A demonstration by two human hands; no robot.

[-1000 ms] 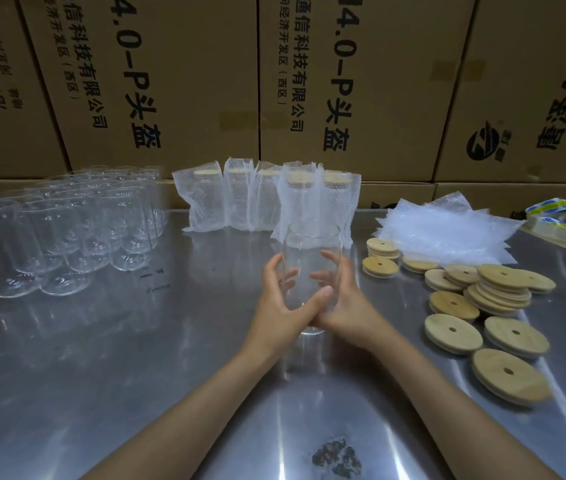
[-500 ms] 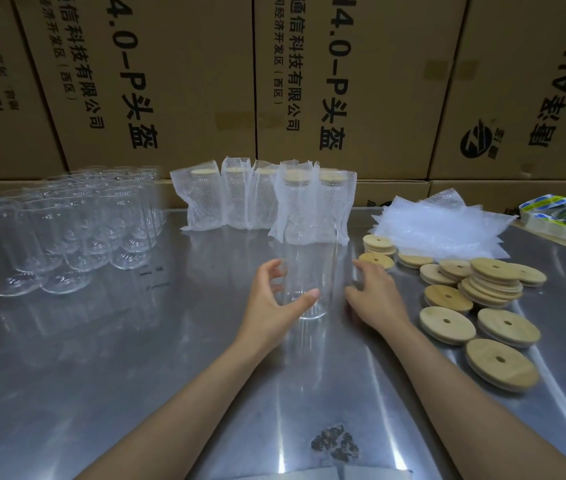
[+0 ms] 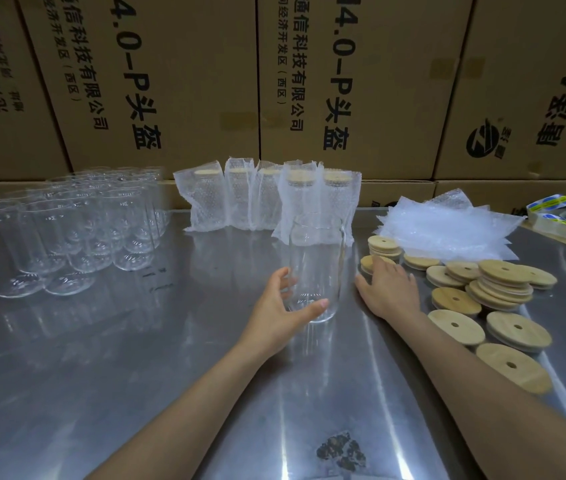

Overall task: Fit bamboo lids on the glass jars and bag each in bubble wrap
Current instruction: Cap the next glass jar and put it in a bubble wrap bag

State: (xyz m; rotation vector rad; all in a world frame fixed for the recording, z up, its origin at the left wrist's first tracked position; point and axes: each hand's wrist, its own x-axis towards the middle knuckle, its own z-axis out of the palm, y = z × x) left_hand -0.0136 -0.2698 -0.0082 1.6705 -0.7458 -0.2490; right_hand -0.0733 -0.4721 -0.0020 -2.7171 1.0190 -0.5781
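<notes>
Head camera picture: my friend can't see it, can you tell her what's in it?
A left hand holds an upright glass jar on a metal table, while the right hand reaches onto a bamboo lid.

Packing warehouse, stacked cardboard cartons (image 3: 177,81), steel table (image 3: 101,375), bubble-wrap bags (image 3: 447,226)

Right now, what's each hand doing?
Left hand: curled round the unlidded glass jar, holding it upright on the table.
Right hand: open, fingers resting on a bamboo lid, nothing gripped.
</notes>
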